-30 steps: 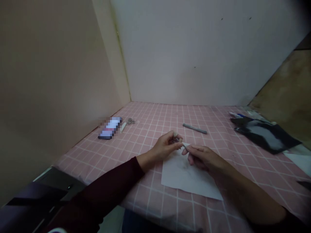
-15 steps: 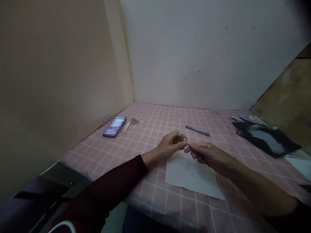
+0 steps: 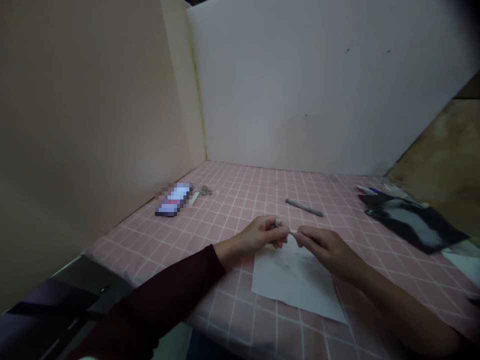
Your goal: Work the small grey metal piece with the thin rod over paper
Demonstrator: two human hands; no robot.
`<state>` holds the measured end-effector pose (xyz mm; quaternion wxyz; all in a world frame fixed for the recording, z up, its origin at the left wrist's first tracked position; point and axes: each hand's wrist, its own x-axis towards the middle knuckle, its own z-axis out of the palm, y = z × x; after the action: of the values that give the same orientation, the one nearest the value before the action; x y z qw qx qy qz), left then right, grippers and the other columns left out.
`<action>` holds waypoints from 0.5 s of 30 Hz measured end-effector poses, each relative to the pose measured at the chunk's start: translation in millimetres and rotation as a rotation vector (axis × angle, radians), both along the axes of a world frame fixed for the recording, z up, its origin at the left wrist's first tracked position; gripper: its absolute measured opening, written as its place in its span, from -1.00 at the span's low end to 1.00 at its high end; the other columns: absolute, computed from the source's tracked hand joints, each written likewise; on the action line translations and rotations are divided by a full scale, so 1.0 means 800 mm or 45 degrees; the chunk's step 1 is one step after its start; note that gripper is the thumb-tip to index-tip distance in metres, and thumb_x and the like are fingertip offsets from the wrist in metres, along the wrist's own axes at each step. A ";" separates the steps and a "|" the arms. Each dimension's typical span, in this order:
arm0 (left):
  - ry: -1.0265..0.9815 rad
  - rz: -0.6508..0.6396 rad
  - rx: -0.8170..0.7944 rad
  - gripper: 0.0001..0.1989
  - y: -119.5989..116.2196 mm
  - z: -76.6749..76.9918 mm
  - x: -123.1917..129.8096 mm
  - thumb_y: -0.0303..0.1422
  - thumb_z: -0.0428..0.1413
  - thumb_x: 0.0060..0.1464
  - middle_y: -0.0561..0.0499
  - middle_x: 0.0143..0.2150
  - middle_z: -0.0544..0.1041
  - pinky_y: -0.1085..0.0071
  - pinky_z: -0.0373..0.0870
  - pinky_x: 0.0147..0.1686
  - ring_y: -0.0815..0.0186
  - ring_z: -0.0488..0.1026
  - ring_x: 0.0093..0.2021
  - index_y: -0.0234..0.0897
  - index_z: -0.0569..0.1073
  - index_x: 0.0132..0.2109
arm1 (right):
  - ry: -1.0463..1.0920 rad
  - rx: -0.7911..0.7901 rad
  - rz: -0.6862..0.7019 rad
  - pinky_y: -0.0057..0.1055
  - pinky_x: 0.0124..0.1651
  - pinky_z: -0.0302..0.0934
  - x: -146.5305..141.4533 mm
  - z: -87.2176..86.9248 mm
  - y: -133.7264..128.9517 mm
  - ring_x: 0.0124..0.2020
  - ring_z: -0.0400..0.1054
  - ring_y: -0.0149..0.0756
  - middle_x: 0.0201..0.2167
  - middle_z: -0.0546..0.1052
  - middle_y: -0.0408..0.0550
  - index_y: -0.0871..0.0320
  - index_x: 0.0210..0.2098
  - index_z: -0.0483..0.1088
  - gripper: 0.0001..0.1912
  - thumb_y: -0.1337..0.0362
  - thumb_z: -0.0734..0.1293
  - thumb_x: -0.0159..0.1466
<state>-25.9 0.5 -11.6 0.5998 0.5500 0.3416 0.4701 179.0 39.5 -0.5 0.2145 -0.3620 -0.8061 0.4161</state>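
Note:
Above a white sheet of paper [image 3: 292,287], my two hands meet with a thin grey strip [image 3: 292,233] stretched between their fingertips. My left hand [image 3: 262,234] is closed, pinching one end of the strip; a small pale lump [image 3: 278,220] shows at its fingers, its kind too small to make out. Fingers curled, my right hand [image 3: 320,245] grips the other end. Most of the strip is hidden inside the fingers. Grey smudges mark the paper beneath. Just beyond the hands lies a grey rod [image 3: 303,207] on the checked cloth.
A phone [image 3: 174,200] lies at the left, with a short white stick [image 3: 194,199] and small grey rounded pieces [image 3: 205,190] beside it. At the right are a black sheet [image 3: 412,222] and pens [image 3: 369,190]. Walls bound the pink checked tablecloth [image 3: 225,210] at left and back.
Both hands sit slightly lower in view, as does the whole scene. My right fingers have curled in more tightly, and more of the grey strip shows between the hands.

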 end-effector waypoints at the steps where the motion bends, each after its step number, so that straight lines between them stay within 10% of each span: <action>1: -0.006 -0.002 -0.027 -0.61 0.000 0.000 0.000 -0.08 0.29 0.04 0.04 -0.39 0.45 0.40 0.27 -0.34 0.44 0.35 -0.46 -0.35 0.43 -0.29 | -0.005 0.157 -0.044 -0.40 -0.41 -0.01 -0.001 0.001 -0.001 -0.51 0.11 -0.38 -0.59 0.25 -0.16 0.13 -0.52 0.25 -0.55 -0.08 0.25 0.30; 4: -0.039 0.070 0.006 -0.62 0.001 -0.001 0.001 -0.13 0.34 -0.01 0.04 -0.36 0.45 0.40 0.28 -0.30 0.41 0.38 -0.41 -0.33 0.43 -0.25 | 0.008 0.056 -0.075 -0.41 -0.44 -0.03 -0.007 0.000 -0.004 -0.54 0.09 -0.40 -0.61 0.21 -0.18 0.12 -0.55 0.22 -0.54 -0.08 0.24 0.30; 10: 0.018 0.159 0.308 -0.65 0.000 0.000 0.005 -0.20 0.35 -0.02 0.03 -0.31 0.42 0.38 0.29 -0.26 0.37 0.36 -0.32 -0.29 0.44 -0.21 | 0.203 -1.073 0.138 -0.50 -0.62 -0.37 -0.002 0.001 -0.008 -0.66 -0.37 -0.53 -0.70 -0.13 -0.40 0.08 -0.48 0.12 -0.53 -0.16 0.30 0.21; 15: 0.057 0.048 0.091 -0.63 0.002 -0.002 0.002 -0.11 0.30 0.03 0.05 -0.37 0.42 0.40 0.27 -0.34 0.41 0.36 -0.43 -0.32 0.42 -0.26 | 0.014 -0.377 0.050 -0.44 -0.56 -0.19 0.000 -0.001 -0.004 -0.66 -0.11 -0.49 -0.67 0.07 -0.28 0.10 -0.52 0.16 -0.52 -0.15 0.24 0.26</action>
<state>-24.5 1.9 -13.4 0.5631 0.5748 0.3482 0.4809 179.0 35.9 -1.4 0.1551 -0.3716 -0.7416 0.5366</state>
